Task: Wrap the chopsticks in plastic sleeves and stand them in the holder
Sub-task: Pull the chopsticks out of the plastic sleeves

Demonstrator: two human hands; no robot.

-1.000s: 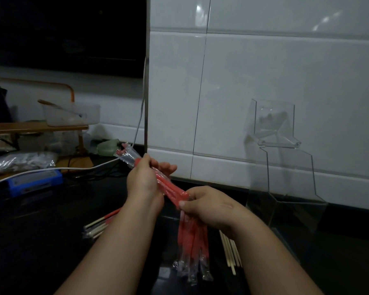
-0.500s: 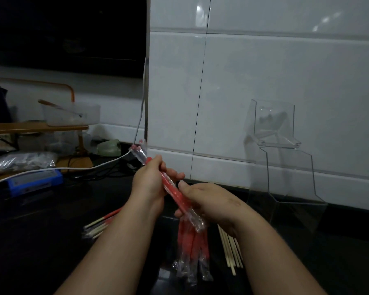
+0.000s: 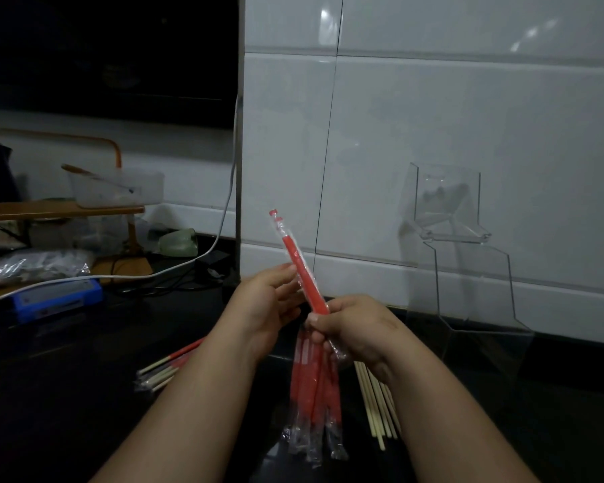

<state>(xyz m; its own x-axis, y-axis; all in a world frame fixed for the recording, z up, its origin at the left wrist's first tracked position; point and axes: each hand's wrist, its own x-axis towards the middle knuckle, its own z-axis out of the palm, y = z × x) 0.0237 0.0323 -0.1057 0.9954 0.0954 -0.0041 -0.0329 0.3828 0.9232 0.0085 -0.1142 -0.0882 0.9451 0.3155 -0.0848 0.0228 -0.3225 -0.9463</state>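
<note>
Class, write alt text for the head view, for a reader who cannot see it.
The right hand grips the lower part of a red plastic-sleeved chopstick pair tilted upward, while the left hand pinches its middle. Below lie wrapped pairs and bare chopsticks on a dark counter; a clear holder stands by the tiled wall.

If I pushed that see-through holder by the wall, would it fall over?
It might. The clear holder is tall and looks like thin, stiff plastic, seemingly empty, so it is probably light and easy to tip or slide. The tiled wall close behind would likely stop it falling backward. The black counter looks shiny, so it may skid.
</note>
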